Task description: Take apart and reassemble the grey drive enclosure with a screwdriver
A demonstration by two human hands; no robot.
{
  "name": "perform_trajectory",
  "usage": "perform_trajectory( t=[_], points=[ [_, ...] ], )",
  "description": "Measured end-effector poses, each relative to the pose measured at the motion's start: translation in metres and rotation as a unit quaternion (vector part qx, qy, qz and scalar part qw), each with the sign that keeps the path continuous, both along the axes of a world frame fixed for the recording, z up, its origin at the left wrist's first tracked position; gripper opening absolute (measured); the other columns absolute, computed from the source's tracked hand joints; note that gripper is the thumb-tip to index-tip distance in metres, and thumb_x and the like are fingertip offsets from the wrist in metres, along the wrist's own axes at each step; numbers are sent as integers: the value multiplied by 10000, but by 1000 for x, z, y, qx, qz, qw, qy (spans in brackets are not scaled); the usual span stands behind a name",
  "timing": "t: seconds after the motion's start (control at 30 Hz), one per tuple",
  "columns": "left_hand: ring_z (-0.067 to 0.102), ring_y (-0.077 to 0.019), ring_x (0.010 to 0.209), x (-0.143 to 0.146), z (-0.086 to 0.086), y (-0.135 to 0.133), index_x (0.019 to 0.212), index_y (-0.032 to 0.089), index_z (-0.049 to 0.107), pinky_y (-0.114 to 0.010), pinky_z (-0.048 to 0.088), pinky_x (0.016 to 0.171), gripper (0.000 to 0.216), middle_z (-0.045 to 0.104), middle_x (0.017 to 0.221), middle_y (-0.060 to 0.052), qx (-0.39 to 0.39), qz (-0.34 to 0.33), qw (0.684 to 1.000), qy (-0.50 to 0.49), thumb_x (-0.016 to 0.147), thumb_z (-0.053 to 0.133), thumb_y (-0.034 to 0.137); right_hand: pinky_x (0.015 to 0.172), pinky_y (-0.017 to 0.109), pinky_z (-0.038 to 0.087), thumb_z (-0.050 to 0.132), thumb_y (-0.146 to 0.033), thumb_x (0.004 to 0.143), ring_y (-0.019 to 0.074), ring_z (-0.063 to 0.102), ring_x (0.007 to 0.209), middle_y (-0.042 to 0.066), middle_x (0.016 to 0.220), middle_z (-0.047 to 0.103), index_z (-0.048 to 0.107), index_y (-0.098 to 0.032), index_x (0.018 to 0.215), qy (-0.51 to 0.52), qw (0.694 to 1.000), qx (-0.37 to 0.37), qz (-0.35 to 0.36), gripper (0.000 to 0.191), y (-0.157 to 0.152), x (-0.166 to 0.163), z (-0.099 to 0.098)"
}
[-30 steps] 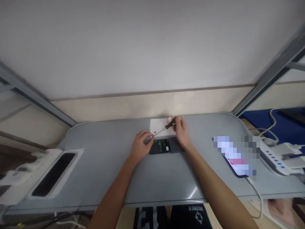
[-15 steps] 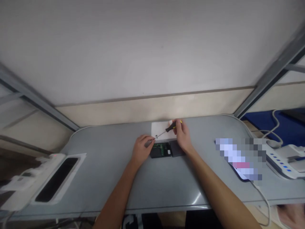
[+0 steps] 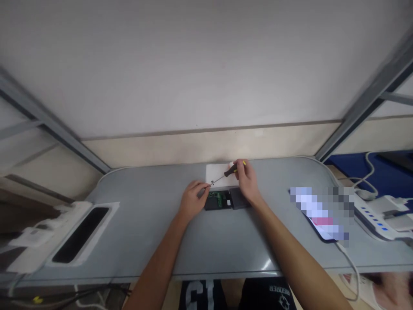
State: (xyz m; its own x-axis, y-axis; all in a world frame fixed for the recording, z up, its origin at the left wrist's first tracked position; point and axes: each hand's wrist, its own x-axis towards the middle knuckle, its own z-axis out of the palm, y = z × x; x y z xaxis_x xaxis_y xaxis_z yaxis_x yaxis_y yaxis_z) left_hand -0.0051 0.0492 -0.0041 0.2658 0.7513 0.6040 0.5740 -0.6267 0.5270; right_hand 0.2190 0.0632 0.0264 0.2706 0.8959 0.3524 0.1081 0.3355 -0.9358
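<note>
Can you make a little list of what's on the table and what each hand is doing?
Table: grey table, by a pale wall
Right hand: right hand grips a screwdriver with a black and yellow handle
Screwdriver tip: points down-left, close to the left fingertips
Left hand: left hand rests beside the drive, fingertips pinched at its corner
Drive: black drive, green circuit board showing
Paper: white sheet behind the drive, tiny dark bits on it
Left side: white box with a dark slot
Right side: phone on a cable
</note>
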Motion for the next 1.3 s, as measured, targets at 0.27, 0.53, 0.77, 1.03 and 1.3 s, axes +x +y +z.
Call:
perform_trajectory(
  t=[0.27,0.53,0.77,1.03,1.3],
  points=[
    [662,-208,905,0,1,-1,938,228,734,-379,554,836,186,719,903,-46,-3,10,1000,11,1021,593,316,658,295,412,465,-606,1020,146,484,682,-4,803,559,600,-216,1004,9,1000,10,3,413,-4,-1,3],
    [655,-212,881,1,6,-3,913,227,716,-389,553,819,165,714,889,-47,15,4,999,29,1001,585,273,654,299,410,469,-599,1021,149,509,693,16,838,611,616,-216,1006,-7,1000,10,9,410,-4,-4,1],
    [649,-223,871,-1,10,-5,892,223,713,-396,536,808,154,705,881,-54,23,8,998,53,975,585,245,652,299,421,485,-602,1012,155,534,709,16,832,632,622,-222,1010,-16,1000,11,11,405,-6,-5,2],
    [647,-250,944,-5,13,-7,976,220,722,-422,524,869,185,715,968,-60,-19,-9,996,81,873,592,139,673,308,436,478,-583,1022,156,548,717,26,869,653,622,-220,1015,-34,999,22,14,391,-8,-6,2],
    [625,-242,960,-16,16,-3,997,203,722,-398,500,907,330,673,954,-53,-133,21,986,104,800,496,65,786,340,478,499,-566,1016,195,626,821,51,920,672,643,-214,1009,-105,994,23,19,380,-7,-4,0]
  ],
)
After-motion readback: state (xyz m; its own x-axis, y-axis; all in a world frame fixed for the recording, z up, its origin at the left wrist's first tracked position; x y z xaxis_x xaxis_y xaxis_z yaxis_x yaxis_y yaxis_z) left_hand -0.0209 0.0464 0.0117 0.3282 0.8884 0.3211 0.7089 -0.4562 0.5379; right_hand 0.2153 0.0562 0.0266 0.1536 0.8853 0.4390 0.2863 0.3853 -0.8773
